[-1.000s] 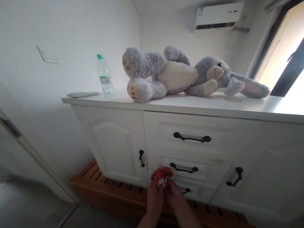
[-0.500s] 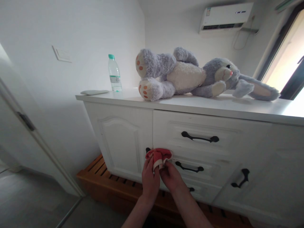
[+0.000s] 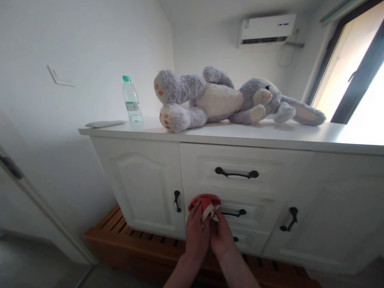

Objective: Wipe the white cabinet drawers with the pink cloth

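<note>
Red and white cloth (image 3: 205,204), bunched small, sits pinched between both of the person's hands in front of the white cabinet (image 3: 144,188). The left hand (image 3: 196,234) closes its fingers up around the near side of the bundle, and the right hand (image 3: 221,236) presses in from the other side, fingertips tucked under the white edge of the cloth; the two hands touch each other. Both are shut on the cloth, with no open palm showing. The bundle is held level with the middle drawer, just beside its black handle (image 3: 233,213) and partly covering that handle's left end. Above it runs the top drawer's black handle (image 3: 237,173), and to the left hangs the short upright handle (image 3: 177,201) of the left door. On the cabinet top lies a grey and cream plush rabbit (image 3: 222,99) on its back, feet towards the left, long ears trailing right. A clear water bottle (image 3: 131,100) with a green cap stands upright near the wall, well apart from the cloth, with a flat pale object (image 3: 104,124) just beside it. A wooden slatted platform (image 3: 132,236) carries the cabinet. An air conditioner (image 3: 267,29) is mounted high on the far wall.
</note>
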`<act>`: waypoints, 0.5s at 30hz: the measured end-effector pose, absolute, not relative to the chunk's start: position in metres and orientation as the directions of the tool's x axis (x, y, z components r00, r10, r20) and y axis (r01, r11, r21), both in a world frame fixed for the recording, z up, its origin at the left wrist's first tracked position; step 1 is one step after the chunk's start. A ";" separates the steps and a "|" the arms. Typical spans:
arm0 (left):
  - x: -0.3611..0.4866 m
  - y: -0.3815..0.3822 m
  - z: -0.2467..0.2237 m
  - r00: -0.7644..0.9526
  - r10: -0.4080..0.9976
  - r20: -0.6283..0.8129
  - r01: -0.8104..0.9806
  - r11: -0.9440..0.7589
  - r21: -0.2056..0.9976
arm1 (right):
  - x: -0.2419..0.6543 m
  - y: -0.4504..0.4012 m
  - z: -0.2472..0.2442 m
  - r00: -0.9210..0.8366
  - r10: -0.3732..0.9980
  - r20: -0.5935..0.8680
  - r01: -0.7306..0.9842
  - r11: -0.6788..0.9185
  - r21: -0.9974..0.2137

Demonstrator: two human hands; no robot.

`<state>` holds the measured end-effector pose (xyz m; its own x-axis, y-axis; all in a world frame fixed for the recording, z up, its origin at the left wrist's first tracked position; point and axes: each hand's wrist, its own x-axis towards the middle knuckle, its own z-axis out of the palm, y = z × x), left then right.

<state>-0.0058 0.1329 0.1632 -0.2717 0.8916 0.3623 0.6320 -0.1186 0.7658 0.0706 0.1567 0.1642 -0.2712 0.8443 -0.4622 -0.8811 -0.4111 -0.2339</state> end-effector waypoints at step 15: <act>0.090 0.155 0.177 0.224 0.758 0.612 0.841 -0.468 0.272 | 0.166 0.114 0.146 0.153 0.947 -0.283 -0.681 -0.106 -0.725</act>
